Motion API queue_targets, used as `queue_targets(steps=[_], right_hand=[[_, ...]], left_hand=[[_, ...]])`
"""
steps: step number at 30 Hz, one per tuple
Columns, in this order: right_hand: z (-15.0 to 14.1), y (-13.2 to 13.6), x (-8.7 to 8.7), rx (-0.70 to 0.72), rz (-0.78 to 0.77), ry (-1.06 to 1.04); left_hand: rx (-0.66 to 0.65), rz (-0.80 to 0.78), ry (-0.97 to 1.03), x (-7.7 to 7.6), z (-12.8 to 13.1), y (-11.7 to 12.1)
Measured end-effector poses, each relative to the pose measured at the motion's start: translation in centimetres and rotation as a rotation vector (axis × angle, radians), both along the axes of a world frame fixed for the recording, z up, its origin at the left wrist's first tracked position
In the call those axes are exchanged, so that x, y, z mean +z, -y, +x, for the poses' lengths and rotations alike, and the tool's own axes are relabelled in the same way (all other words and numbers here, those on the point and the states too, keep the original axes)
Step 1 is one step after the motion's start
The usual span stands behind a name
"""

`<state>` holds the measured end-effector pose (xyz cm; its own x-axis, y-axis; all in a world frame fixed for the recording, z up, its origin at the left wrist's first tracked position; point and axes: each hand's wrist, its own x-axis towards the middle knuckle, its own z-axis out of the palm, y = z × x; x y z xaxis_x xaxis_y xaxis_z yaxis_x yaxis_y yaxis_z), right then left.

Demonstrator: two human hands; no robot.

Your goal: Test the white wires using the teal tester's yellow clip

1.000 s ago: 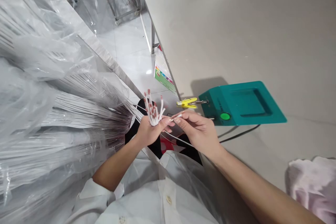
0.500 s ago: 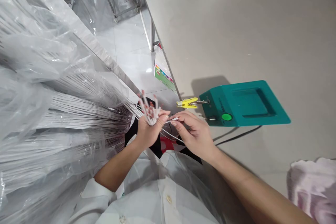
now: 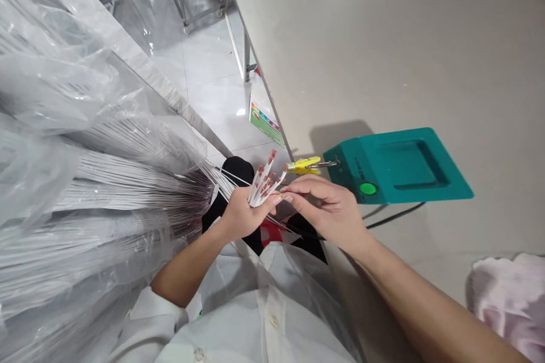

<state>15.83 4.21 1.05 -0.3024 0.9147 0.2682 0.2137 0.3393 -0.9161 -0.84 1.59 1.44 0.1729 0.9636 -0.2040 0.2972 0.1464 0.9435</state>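
Note:
My left hand (image 3: 242,214) is closed around a bundle of white wires (image 3: 260,187), whose reddish-brown tips fan upward above the thumb. Against its thumb, the fingertips of my right hand (image 3: 326,204) are pinched together on a white wire, nearly all hidden by the fingers. Just beyond the right hand, a yellow clip (image 3: 305,165) sits on a metal prong of a teal device (image 3: 409,167). The device has a lit green button (image 3: 368,188) and lies on the table. More wires trail from beneath my left hand toward the left.
Long bundles of white wires (image 3: 128,181) in clear plastic fill the left side. The grey table (image 3: 404,68) spans the right, with a pale cloth (image 3: 508,300) at its lower corner. A black cable (image 3: 395,215) leaves the device. A wheeled metal rack (image 3: 183,0) stands behind.
The wire bundle has tilted right and its tips have spread into clearer view. My right hand has shifted slightly right, its fingertips still close to my left thumb.

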Motion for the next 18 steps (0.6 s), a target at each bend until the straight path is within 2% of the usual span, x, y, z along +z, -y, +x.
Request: queue_targets(steps=[4,6,8,10,12,15,18], right_hand=[[0.6,-0.5,0.3,0.179,0.000,0.049],[1.0,-0.6,0.7,0.265,0.100,0.151],[1.3,-0.6,1.0,0.308,0.296,0.330],[1.4,-0.4,1.2,0.310,0.515,0.523],[1.5,0.0,1.0,0.282,0.653,0.656],[1.7,0.6,0.1,0.228,0.687,0.702],[2.0,0.9,-0.8,0.125,0.659,0.616]], left_hand=[[-0.161,-0.114,0.024,0.4,-0.7,-0.4],[-0.203,-0.177,0.046,0.5,-0.9,-0.5],[-0.211,-0.253,0.079,0.6,-1.0,-0.6],[-0.184,-0.329,0.125,0.5,-0.9,-0.6],[-0.125,-0.385,0.191,0.3,-0.8,-0.6],[0.010,-0.382,0.284,-0.1,-0.6,-0.4],[0.113,-0.295,0.293,-0.4,-0.7,-0.2]])
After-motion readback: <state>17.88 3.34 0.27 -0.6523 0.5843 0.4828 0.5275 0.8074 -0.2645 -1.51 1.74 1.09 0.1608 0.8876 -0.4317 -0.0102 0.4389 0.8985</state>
